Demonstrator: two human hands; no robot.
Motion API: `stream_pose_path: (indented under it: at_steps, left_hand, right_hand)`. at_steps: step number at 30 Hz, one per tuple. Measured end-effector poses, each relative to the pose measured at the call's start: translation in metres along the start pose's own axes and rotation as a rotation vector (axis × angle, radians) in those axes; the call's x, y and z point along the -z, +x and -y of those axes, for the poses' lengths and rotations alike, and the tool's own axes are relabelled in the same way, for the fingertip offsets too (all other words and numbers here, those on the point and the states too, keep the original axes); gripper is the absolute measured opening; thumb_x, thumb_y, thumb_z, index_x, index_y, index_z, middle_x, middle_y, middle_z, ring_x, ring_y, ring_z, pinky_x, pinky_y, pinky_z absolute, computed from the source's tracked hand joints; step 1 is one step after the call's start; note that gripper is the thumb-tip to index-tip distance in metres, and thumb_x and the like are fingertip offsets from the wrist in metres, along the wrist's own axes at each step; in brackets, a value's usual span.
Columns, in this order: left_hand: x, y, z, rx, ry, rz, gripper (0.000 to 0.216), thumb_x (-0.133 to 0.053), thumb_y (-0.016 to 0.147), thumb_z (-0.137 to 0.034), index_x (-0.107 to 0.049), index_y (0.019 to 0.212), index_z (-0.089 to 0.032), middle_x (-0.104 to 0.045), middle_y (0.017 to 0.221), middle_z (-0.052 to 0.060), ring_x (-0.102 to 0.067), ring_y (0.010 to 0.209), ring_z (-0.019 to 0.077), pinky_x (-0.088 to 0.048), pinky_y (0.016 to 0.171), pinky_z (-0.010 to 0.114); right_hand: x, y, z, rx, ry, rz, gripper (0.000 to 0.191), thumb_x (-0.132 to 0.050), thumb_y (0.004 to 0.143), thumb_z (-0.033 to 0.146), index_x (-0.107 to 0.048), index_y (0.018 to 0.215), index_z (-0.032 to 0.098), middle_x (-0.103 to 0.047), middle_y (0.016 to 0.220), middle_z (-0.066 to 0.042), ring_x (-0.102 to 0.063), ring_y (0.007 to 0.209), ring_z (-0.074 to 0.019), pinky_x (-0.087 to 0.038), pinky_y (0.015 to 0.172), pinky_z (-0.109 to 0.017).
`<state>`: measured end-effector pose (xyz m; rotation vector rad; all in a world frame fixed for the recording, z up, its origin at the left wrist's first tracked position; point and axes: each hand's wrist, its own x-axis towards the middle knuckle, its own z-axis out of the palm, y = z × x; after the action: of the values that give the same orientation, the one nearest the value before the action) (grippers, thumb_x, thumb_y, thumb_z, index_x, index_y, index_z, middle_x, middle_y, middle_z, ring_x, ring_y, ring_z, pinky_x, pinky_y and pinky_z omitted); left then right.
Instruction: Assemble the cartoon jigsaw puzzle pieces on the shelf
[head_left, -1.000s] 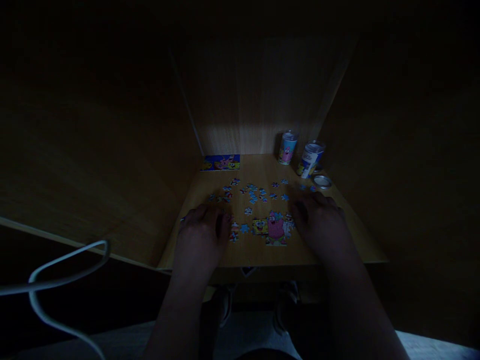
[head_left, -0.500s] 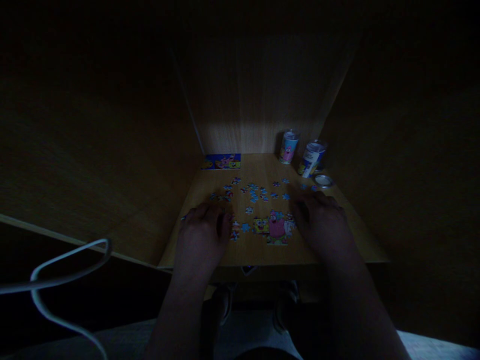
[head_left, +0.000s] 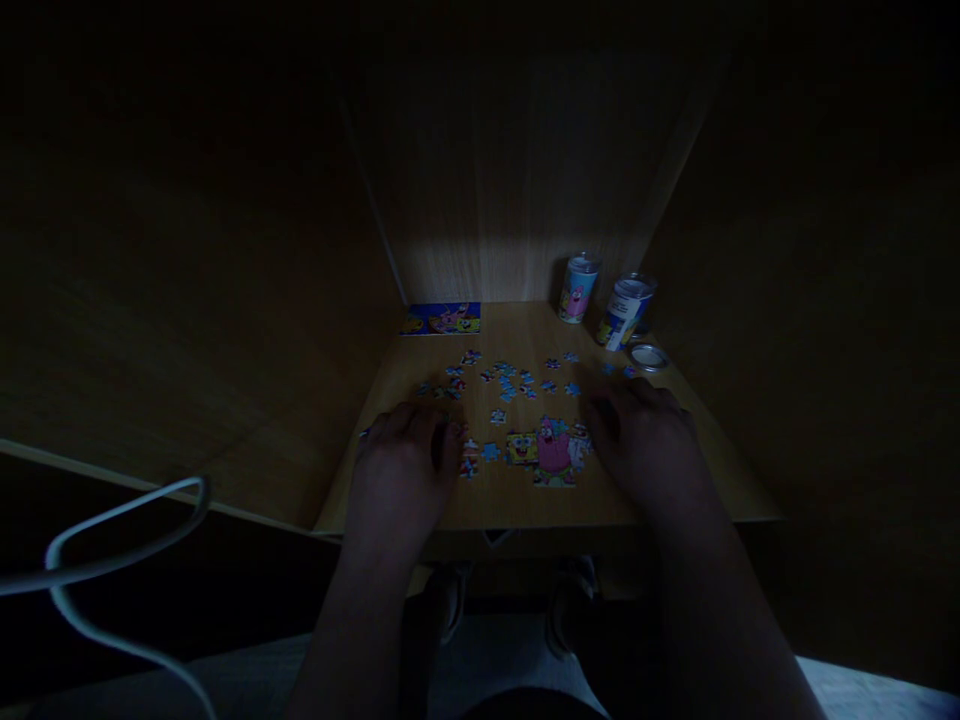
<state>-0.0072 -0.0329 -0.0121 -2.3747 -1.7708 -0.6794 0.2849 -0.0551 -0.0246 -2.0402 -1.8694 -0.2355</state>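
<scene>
In the head view, my left hand (head_left: 405,455) rests low over the left side of the wooden surface, its fingers curled and thumb drawn in. Small joined puzzle pieces (head_left: 469,460) show beside its thumb; what its fingertips hold, if anything, is hidden. My right hand (head_left: 645,430) is curled the same way at the right edge of a partly joined puzzle (head_left: 553,455) with a pink starfish and a yellow sponge figure. Its fingertips are too dark to make out. Between the hands lie a loose blue piece (head_left: 490,452) and another loose piece (head_left: 498,416).
Several loose puzzle pieces (head_left: 507,384) are scattered farther back. A picture card (head_left: 454,319) lies at the back left. Two printed cans (head_left: 577,290) with clear tops stand at the back right, near a round lid (head_left: 648,358). Wooden panels surround the surface; a white cable (head_left: 112,640) hangs at left.
The view has shifted very slightly, so the things at the back sit a little higher. Both hands stay almost where they were, still curled.
</scene>
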Motion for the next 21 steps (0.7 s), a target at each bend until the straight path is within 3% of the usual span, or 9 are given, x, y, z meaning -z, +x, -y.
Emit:
stream_pose_path:
  at_steps: [21]
  left_hand:
    - [0.0017, -0.0002, -0.0009, 0.007, 0.006, 0.010, 0.025, -0.055, 0.109, -0.038, -0.069, 0.094, -0.023, -0.073, 0.102, 0.010, -0.068, 0.097, 0.0305, -0.055, 0.092, 0.046]
  right_hand:
    - [-0.0033, 0.0005, -0.0040, 0.005, 0.011, -0.002, 0.028, -0.054, 0.110, 0.036, -0.077, 0.115, 0.021, -0.077, 0.120, -0.016, -0.067, 0.107, -0.0336, -0.049, 0.090, -0.045]
